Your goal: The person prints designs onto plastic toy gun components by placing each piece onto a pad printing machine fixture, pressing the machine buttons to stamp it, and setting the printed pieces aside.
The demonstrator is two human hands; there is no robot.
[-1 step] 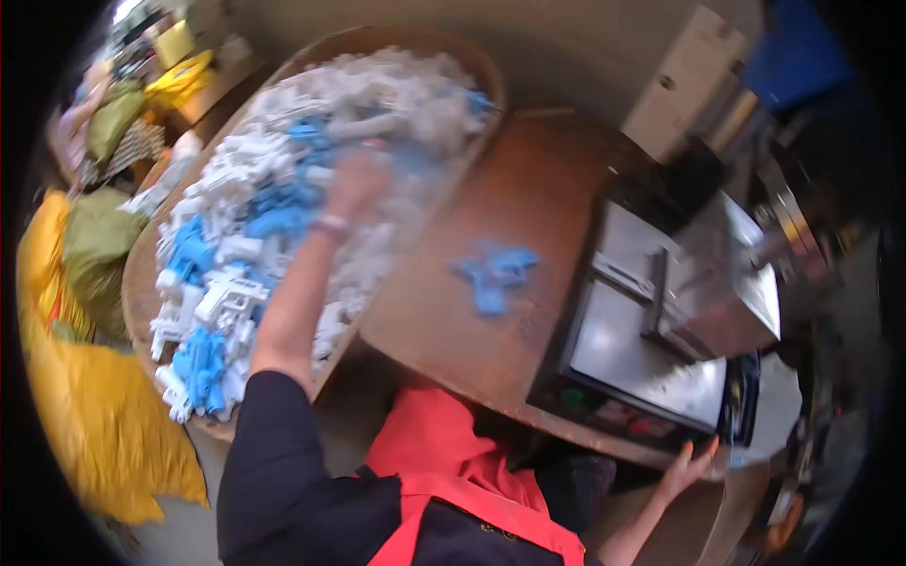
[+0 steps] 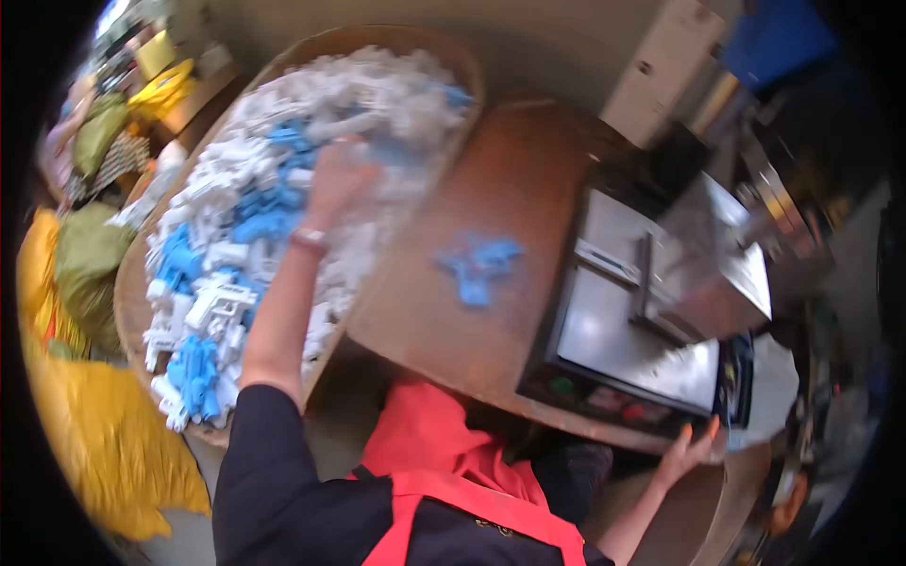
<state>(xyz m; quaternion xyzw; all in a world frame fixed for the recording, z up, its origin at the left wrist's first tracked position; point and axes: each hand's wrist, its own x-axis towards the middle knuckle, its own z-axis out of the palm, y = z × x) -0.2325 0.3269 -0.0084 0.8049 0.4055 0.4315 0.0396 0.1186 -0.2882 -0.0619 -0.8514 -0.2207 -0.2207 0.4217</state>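
My left hand (image 2: 344, 177) reaches over a heap of white plastic toy-gun-shaped pieces (image 2: 219, 300), with blue ones (image 2: 267, 224) mixed in. Motion smears its fingers, so I cannot see whether they hold anything. A faint bluish blur lies just right of that hand. On the brown tabletop (image 2: 401, 321) to the right of the heap rests a blurred blue toy-gun piece (image 2: 479, 267), apart from both hands. My right hand (image 2: 687, 453) is at the front right corner of a metal-topped machine (image 2: 628, 330), fingers apart and close to its edge.
The heap lies in a long rounded wooden tray (image 2: 132, 283). A box-shaped metal head (image 2: 722, 259) stands over the machine's plate. Yellow sacks (image 2: 94, 434) and a green sack (image 2: 90, 259) lie at the left. Another person (image 2: 68, 141) is partly visible at the far left.
The whole view has shifted slightly, so the tray, table and machine appear a little further left. Both hands stay in about the same places.
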